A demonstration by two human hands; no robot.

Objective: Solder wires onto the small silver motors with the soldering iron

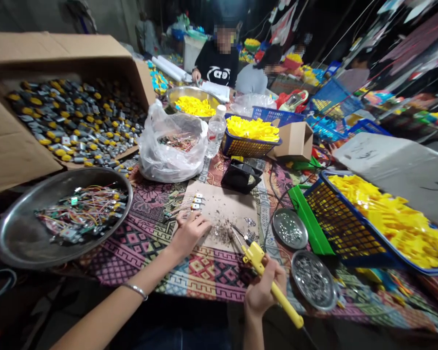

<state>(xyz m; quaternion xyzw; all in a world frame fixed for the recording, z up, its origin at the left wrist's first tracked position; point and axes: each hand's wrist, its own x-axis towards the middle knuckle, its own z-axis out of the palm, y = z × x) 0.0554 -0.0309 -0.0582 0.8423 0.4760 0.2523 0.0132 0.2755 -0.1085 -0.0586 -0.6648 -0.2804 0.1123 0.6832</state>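
Observation:
My right hand is wrapped round a yellow soldering tool, its metal tip pointing up and left over a cardboard sheet. On the sheet's left edge rests my left hand, fingers curled together; whatever they may hold is too small to make out. Just above those fingers lie several small white-and-metal parts in a column, with thin wires running left. Dark crumbs are scattered on the sheet between the tool tip and my left hand.
Left: a metal bowl of wired parts and a carton of motors. Behind: a plastic bag, a bottle, a black fan. Right: small metal dishes, a green tray, a basket of yellow pieces. People sit beyond.

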